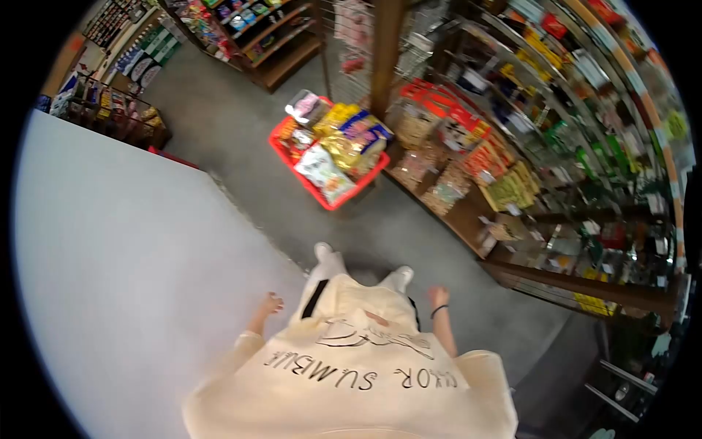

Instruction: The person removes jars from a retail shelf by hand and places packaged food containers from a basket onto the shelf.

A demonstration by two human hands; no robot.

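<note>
My left hand (273, 303) hangs at my left side, close to the pale wall panel, with its loosely bent fingers slightly apart and nothing in them. At my right side hangs my right hand (439, 296), a dark band around its wrist; its fingers point down and are mostly hidden from above. On the floor ahead of my feet, apart from both hands, stands a red shopping basket (300, 173). Heaped in it are a yellow and blue snack bag (355, 139), a white snack bag (322, 173) and a clear-topped pack (307, 107).
A wooden shelf (457, 230) with several bagged snacks (450, 186) runs along the right. To the left rises a large pale panel (131, 278). Another snack shelf (285, 62) stands ahead, beside a brown post (385, 58). Grey floor (241, 139) extends around the basket.
</note>
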